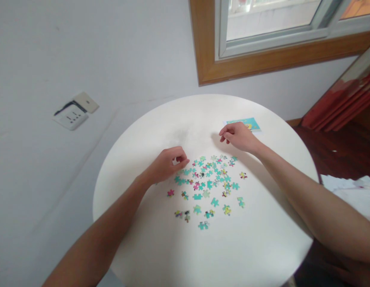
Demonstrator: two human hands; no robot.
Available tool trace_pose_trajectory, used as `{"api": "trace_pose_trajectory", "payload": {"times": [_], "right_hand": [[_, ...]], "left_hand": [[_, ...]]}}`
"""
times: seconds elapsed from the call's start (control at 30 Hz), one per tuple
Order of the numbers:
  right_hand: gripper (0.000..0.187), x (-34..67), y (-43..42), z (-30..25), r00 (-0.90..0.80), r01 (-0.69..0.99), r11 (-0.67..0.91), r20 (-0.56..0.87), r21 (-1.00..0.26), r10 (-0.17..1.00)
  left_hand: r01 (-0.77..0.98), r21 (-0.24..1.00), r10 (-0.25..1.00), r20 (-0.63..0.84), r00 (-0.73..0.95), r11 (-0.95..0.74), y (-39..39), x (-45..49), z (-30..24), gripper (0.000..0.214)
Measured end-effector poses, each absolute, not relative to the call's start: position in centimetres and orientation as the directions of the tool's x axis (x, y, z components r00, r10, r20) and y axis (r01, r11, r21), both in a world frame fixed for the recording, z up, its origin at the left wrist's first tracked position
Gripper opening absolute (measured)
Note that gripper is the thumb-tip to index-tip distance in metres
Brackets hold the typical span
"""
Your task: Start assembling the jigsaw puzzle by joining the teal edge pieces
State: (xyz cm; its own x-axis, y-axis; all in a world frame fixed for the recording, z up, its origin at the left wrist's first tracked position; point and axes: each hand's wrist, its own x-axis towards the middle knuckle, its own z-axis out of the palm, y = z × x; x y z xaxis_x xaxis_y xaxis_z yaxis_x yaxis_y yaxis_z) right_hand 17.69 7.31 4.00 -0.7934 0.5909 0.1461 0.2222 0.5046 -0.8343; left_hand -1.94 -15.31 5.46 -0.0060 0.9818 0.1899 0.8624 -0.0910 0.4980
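Many small jigsaw puzzle pieces (209, 184), mostly turquoise with some pink and yellow, lie loose in a cluster on the round white table (209, 255). At the cluster's far left edge is my left hand (170, 162), its fingers curled and thumb drawn in to the fingertips. Whatever may be between them is too small to make out. My right hand (237, 136) hovers beyond the pieces on the right, fingers loosely bent and apart, with nothing seen in them. Close behind it lies a turquoise picture card (253, 124) with a yellow figure, partly covered by the hand.
A white wall with a socket (71, 116) hanging askew borders the table on the left. Beyond the table is a wood-framed window (262, 56). Red curtains (343, 101) and a white cloth (352, 197) are on the right.
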Motion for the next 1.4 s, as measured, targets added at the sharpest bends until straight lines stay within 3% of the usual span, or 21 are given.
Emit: {"api": "trace_pose_trajectory", "payload": {"times": [0.33,0.53,0.77,1.4], "right_hand": [[0.020,17.6,7.4,3.9,-0.793,0.221,0.494,0.140,-0.841,0.594],[0.022,17.6,7.5,3.7,-0.797,0.200,0.487,0.148,-0.850,0.585],[0.021,17.6,7.5,3.7,-0.796,0.221,0.484,0.131,-0.847,0.591],[0.021,17.5,7.5,3.6,-0.795,0.235,0.483,0.119,-0.844,0.595]], "left_hand": [[0.838,0.530,0.982,0.187,0.028,-0.125,-15.3,-2.0,5.3,0.019],[0.752,0.621,0.973,0.095,0.209,-0.222,-15.7,-1.3,5.7,0.009],[0.716,0.648,0.944,0.013,0.329,-0.259,-16.3,0.2,6.4,0.015],[0.789,0.569,0.973,0.138,0.186,-0.231,-15.8,-0.5,6.2,0.019]]}}
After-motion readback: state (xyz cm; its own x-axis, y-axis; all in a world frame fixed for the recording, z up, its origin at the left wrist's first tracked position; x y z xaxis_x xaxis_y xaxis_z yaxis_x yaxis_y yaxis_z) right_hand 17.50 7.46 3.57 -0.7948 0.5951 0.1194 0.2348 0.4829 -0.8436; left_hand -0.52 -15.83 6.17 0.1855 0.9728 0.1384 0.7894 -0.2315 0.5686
